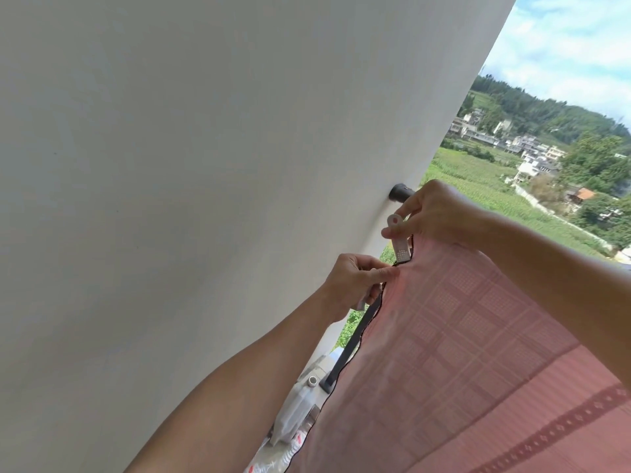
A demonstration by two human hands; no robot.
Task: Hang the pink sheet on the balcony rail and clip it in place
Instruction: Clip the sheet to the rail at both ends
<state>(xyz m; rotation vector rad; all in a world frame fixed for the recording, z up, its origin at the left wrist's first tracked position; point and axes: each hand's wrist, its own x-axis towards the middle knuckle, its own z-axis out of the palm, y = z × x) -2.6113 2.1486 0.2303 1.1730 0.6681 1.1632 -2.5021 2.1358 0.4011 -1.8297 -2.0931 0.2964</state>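
The pink checked sheet [454, 336] with a dark hem is draped over the black balcony rail [403, 192], whose end meets the white wall. My right hand [433, 213] pinches a pale plastic clip [400, 240] that sits on the sheet's top corner at the rail. Just below it, my left hand [355, 281] pinches the sheet's hemmed edge and also seems to hold a small grey object. Most of the rail is hidden under the sheet.
A white wall [205, 199] fills the left side, close to my hands. A black upright post [351, 346] runs down beside the sheet's edge. White containers [300, 407] sit low by the wall. Beyond the rail lie fields and houses.
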